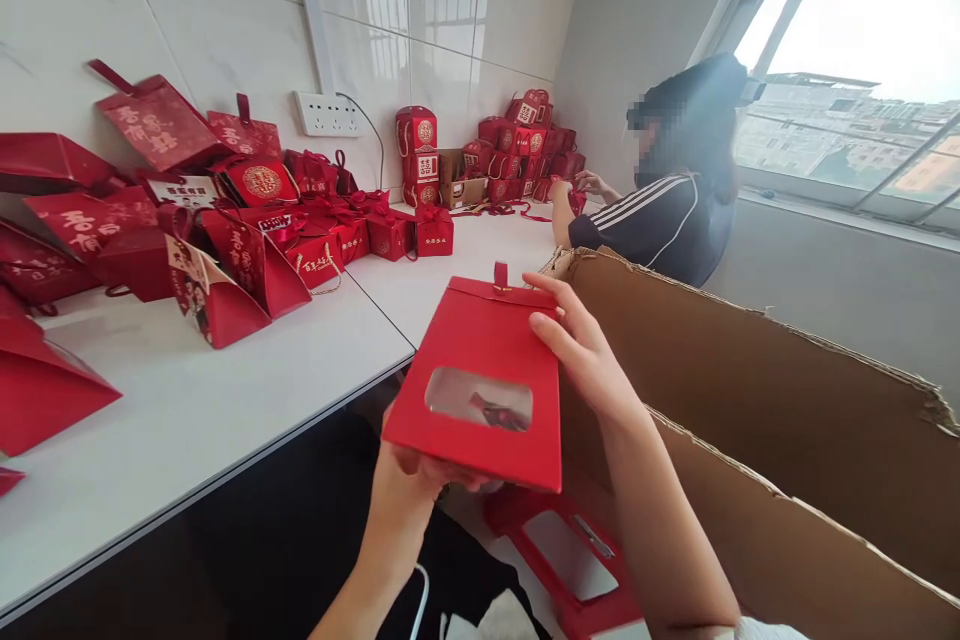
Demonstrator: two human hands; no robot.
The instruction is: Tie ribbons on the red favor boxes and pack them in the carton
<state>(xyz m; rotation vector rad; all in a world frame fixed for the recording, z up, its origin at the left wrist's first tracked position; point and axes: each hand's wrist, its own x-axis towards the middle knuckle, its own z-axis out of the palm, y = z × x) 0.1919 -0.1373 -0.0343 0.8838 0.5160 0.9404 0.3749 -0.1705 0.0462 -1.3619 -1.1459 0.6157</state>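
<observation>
In the head view a red paper gift box (480, 340) is held up in front of me, tilted, its top edge folded down with a small ribbon loop (501, 274) standing from it. A clear window in its face shows small dark wrapped pieces inside. My left hand (409, 470) supports the box from beneath, most of its fingers hidden under the base. On the upper right edge rest the thumb and fingers of my right hand (581, 345). Lower down, another red box with a clear window (622, 610) lies under my right forearm.
Many red gift boxes (262, 182) crowd the left of the white table (330, 360). More are stacked by the wall (517, 145). A large open cardboard carton (750, 360) stands at my right. Beyond it, a person in a striped dark jacket (660, 220) handles red items.
</observation>
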